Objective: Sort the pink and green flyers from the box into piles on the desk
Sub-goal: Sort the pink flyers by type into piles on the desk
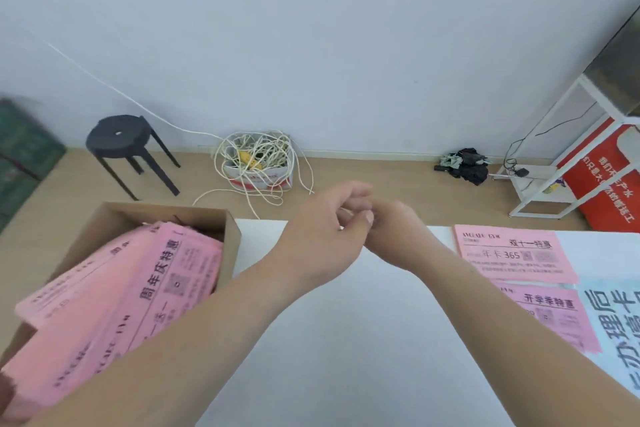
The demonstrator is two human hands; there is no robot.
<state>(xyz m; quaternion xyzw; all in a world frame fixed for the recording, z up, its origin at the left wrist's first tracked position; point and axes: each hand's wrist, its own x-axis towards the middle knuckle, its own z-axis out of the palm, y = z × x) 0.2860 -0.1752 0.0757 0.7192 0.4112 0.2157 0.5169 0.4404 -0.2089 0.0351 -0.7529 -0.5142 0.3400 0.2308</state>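
Pink flyers (114, 305) spilling from the box (232, 246) at the bench's (346, 340) left look thin, limp, tearable, best pinched by a free corner; left hand (325, 222) curls empty, right hand's (398, 222) grip can't be told, hidden behind it

Fingers of the right hand (398, 224) hide behind the left hand (322, 229) — grip unreadable.

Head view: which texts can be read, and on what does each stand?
"周年庆特惠": top pink flyer in the box.
"双十一特惠", "年卡365": far pink flyer on the desk.
"开学季特惠": near pink flyer.
Red banner: white characters, too blurred.
Pale blue sheet: large characters, cut off.
Flyers' small print: too small.
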